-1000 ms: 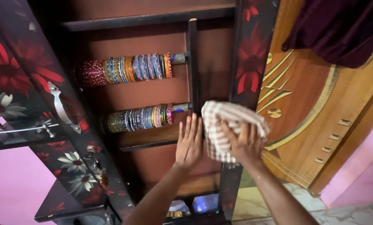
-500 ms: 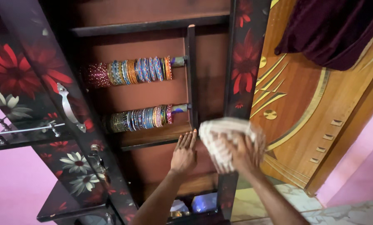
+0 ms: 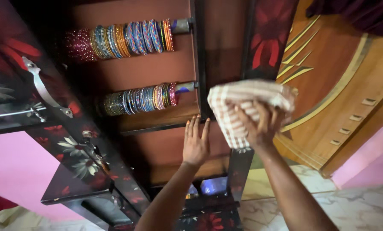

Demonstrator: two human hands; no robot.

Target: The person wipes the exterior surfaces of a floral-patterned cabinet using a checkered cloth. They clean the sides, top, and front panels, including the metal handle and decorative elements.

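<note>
The right hand [image 3: 260, 126] presses a checked cloth [image 3: 238, 107] against the dark vertical frame [image 3: 247, 55] of an open cupboard. Its fingers are spread over the lower part of the cloth; the cloth bunches above and to the left of the hand and covers the frame edge. The left hand [image 3: 195, 143] lies flat and open, fingers together, against the brown inner panel [image 3: 165, 147], just left of the cloth and not touching it. Two rods of coloured bangles, an upper row [image 3: 123, 40] and a lower row [image 3: 140, 99], hang inside the cupboard above the left hand. A flower-printed door [image 3: 33, 90] with a metal handle [image 3: 44, 92] stands open at left.
</note>
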